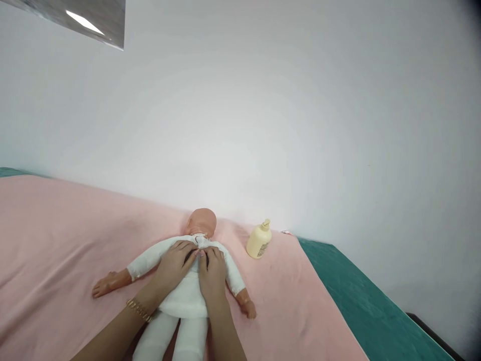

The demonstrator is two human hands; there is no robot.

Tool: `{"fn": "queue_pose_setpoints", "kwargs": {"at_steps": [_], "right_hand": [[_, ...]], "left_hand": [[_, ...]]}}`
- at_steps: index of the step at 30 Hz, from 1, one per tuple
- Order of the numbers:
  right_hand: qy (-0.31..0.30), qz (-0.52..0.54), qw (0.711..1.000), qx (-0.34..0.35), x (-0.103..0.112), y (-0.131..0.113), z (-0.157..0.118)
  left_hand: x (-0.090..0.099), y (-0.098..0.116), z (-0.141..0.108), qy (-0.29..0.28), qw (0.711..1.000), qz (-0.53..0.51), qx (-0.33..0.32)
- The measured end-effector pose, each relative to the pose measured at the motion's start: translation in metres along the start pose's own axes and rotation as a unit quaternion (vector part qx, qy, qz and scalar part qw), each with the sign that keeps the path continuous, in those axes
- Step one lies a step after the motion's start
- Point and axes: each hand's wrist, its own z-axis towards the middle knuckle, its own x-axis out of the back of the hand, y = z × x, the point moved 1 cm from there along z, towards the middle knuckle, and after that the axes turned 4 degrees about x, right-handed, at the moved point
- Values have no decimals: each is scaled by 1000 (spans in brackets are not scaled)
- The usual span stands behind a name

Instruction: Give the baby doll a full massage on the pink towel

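Observation:
A baby doll [184,293] in a white cloth outfit lies stretched out with its arms spread. Its smooth, bald head points toward the wall. My left hand [176,263], with a gold bracelet on the wrist, rests on the doll's upper torso. Beside it, my right hand [213,271] lies on the other half of the torso. The fingers of both hands are laid over the white cloth, with the thumbs close together along the middle line. Small dark patches show between thumbs and fingers; what they are I cannot tell.
A pale yellow pump bottle [259,240] stands to the right of the doll. Pink cloth [75,225] covers most of the green surface [361,296]. Behind rises a white wall [240,100]. A shiny grey panel [82,20] hangs at the upper left.

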Motion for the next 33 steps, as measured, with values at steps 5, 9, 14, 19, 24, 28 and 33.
{"fn": "queue_pose_setpoints", "kwargs": {"at_steps": [5,9,14,19,24,28,33], "right_hand": [[12,44,998,41,1,1,-2],[-3,34,999,41,-1,2,-1],[-14,17,999,30,-3,1,1],[-23,9,999,29,-3,0,1],[-34,5,999,23,-3,2,0],[-57,-14,998,6,-4,3,-1],[-59,-16,998,-1,-6,2,-1]], "left_hand": [[1,-1,-2,24,1000,-1,-2],[-2,-5,-2,38,999,8,-13],[-6,-8,-2,27,999,19,-13],[-6,-9,-2,26,999,19,-13],[-8,-13,-3,38,999,13,-15],[-10,-15,-3,39,999,8,-7],[-9,-15,-2,28,1000,-6,0]]}}
